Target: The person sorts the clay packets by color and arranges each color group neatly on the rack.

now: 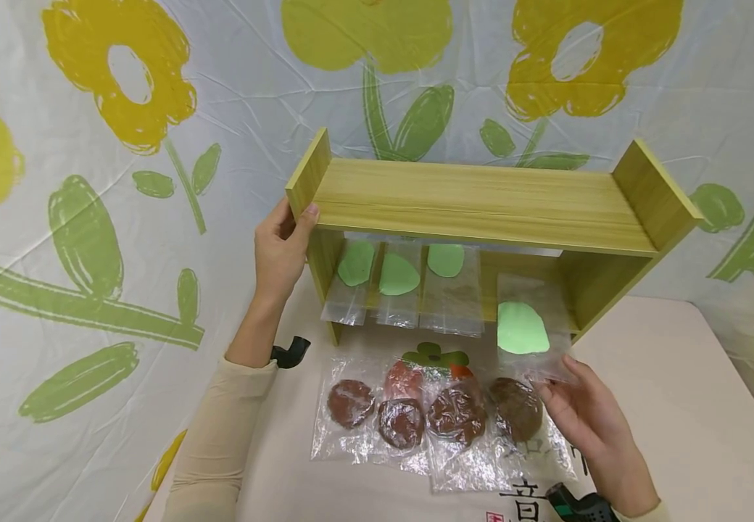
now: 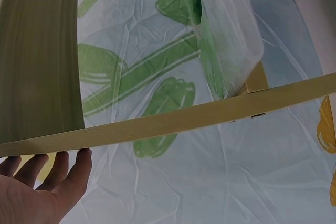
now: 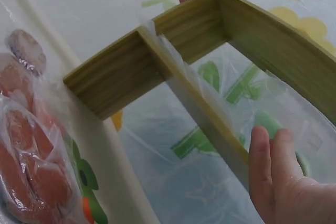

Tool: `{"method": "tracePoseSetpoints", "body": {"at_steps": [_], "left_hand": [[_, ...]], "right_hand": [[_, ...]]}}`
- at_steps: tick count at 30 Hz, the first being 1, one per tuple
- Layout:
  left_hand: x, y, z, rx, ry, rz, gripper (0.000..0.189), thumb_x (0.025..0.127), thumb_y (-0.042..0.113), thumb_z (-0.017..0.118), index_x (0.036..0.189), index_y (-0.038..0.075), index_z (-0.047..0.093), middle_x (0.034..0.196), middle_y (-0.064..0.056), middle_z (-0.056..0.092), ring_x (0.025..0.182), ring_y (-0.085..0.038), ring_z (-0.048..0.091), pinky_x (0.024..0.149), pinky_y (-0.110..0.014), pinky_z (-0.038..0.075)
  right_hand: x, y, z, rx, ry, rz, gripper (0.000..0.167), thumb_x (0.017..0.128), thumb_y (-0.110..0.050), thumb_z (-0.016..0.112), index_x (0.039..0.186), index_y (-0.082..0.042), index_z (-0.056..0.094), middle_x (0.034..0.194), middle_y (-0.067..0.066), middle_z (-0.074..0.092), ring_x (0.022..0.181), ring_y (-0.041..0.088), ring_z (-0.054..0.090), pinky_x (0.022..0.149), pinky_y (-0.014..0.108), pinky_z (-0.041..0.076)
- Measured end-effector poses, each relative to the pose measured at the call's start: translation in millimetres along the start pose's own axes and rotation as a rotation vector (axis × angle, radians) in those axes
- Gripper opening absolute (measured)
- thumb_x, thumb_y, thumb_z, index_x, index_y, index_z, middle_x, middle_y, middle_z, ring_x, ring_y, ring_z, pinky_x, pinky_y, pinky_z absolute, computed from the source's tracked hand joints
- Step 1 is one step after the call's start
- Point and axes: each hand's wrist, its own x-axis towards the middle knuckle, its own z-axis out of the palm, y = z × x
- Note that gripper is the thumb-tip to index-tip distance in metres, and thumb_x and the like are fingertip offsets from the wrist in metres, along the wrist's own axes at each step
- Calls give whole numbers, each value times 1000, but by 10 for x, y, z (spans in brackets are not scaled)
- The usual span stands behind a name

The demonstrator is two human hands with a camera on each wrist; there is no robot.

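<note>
A two-tier wooden shelf (image 1: 481,203) stands on the table against the wall cloth. My left hand (image 1: 280,250) grips its upper left side panel, thumb at the front edge; in the left wrist view the fingers (image 2: 79,174) lie along the outside of the panel. Between the thumb and fingers of my right hand (image 1: 595,420) is the lower end of a clear plastic bag with a flat light-green piece (image 1: 522,330). That bag slopes up into the right part of the lower tier. Three similar bags with green pieces (image 1: 398,275) lie side by side to its left.
In front of the shelf, several clear bags with round brown-red patties (image 1: 457,415) lie in an overlapping row on the printed tablecloth (image 1: 664,406). A flowered cloth (image 1: 240,109) hangs behind. Black wrist devices (image 1: 291,353) sit at both wrists.
</note>
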Motion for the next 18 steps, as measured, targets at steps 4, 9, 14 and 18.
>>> {"method": "tracePoseSetpoints", "body": {"at_steps": [4,9,14,18], "left_hand": [[45,-163,-22,-7,5,0,42,101,17,63,141,7,58,127,-13,65,109,-24,64,90,-46,53],[69,-263,-42,-11,6,10,41,100,25,65,139,16,61,126,-8,66,109,-24,64,89,-41,54],[73,-277,-39,-16,5,28,40,99,26,66,138,15,63,124,-8,67,108,-24,65,88,-40,54],[56,-206,-23,-8,6,19,41,100,20,64,140,9,60,126,-12,66,109,-24,64,89,-42,53]], "right_hand": [[2,-17,-4,2,25,28,41,110,-19,17,124,-4,53,141,15,44,132,35,45,113,39,31],[8,-18,-11,-14,43,49,38,110,-20,16,133,-8,44,143,18,38,133,39,44,113,33,31],[24,-3,-5,-6,38,30,40,110,-13,15,130,5,45,140,23,42,132,39,46,112,29,30],[56,-2,-22,11,18,28,49,109,-3,16,113,17,60,137,28,48,132,40,47,113,30,26]]}}
